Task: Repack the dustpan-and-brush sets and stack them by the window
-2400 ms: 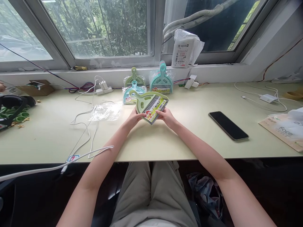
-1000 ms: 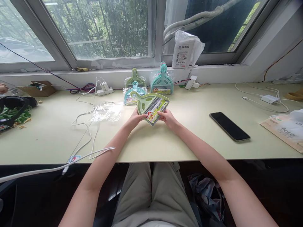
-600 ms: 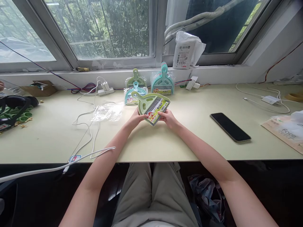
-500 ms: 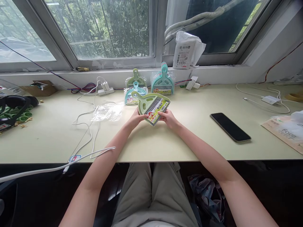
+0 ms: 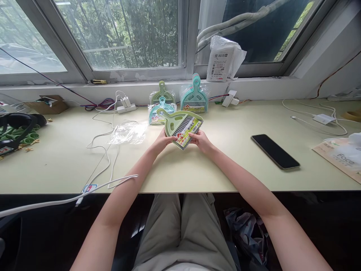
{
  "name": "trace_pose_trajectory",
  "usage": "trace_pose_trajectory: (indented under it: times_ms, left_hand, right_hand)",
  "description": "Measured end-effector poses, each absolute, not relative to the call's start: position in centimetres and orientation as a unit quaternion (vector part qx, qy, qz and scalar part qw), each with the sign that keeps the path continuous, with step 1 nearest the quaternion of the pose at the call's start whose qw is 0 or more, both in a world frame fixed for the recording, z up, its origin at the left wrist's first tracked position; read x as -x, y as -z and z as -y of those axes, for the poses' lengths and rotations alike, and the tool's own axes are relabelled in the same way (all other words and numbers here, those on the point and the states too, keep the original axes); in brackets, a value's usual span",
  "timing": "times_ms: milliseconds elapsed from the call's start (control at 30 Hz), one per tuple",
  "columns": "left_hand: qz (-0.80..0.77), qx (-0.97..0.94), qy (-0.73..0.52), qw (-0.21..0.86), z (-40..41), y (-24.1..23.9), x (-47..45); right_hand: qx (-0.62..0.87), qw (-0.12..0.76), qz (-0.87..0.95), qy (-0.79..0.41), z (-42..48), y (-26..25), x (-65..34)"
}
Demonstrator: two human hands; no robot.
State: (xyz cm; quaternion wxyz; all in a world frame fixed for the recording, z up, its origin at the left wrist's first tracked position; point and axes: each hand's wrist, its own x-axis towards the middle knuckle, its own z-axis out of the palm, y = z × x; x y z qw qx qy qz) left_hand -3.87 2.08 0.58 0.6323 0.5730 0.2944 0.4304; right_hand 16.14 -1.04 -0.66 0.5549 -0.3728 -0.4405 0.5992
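Observation:
A small light-green dustpan-and-brush set [image 5: 177, 123] with a bright paper label is held just above the pale desk [image 5: 197, 165], its handle pointing up and left. My left hand [image 5: 162, 141] grips its lower left edge with fingers closed. Across from it, my right hand [image 5: 199, 140] pinches the labelled lower right edge. Behind it lean a teal set in plastic wrap [image 5: 158, 112], a green wrapped set [image 5: 162, 94] and a stack of teal sets [image 5: 194, 97].
An empty clear plastic bag [image 5: 126, 132] lies left of my hands among white cables [image 5: 104, 158]. A black phone [image 5: 275, 151] lies to the right, a tissue pack [image 5: 340, 156] at the far right. A power strip [image 5: 125, 107], cardboard box [image 5: 46, 105] and white parcel [image 5: 221, 60] line the back.
The dustpan set has stayed in both hands at nearly the same spot, with only a slight shift of view. My grip has not changed.

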Motion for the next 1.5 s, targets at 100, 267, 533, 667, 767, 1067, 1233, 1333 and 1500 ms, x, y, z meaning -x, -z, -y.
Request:
trace_pose_trajectory:
  times_ms: [100,267,533,667,767,1067,1233,1333,1500]
  left_hand:
    - [-0.294,-0.575,-0.43,0.631,-2.1,-0.7,3.8]
    - [-0.296,-0.577,-0.429,0.629,-2.0,-0.7,3.9]
    - [-0.293,-0.567,-0.425,0.642,-2.0,-0.8,4.0]
    - [-0.297,-0.569,-0.423,0.639,-2.0,-0.8,4.0]
    - [-0.298,-0.57,-0.423,0.639,-2.0,-0.7,4.0]
    - [-0.289,-0.572,-0.42,0.643,-2.0,-0.7,4.0]
    - [-0.306,-0.572,-0.403,0.646,-2.3,-0.8,4.2]
    - [-0.327,-0.536,-0.397,0.669,-3.1,-0.8,4.5]
    - [-0.374,-0.45,-0.467,0.663,-4.7,-0.5,4.8]
  right_hand:
    - [0.375,0.555,0.44,-0.598,1.1,0.6,-16.1]
    - [0.374,0.559,0.44,-0.596,1.1,0.6,-16.1]
    - [0.372,0.563,0.444,-0.589,0.9,0.9,-16.1]
    - [0.366,0.561,0.452,-0.589,0.7,1.2,-16.2]
    - [0.361,0.562,0.456,-0.588,0.7,1.3,-16.3]
    - [0.368,0.561,0.453,-0.588,1.0,1.0,-16.2]
    - [0.364,0.565,0.447,-0.591,0.9,1.0,-16.3]
    - [0.365,0.566,0.444,-0.591,0.8,1.1,-16.4]
    - [0.369,0.564,0.443,-0.591,0.9,1.0,-16.3]
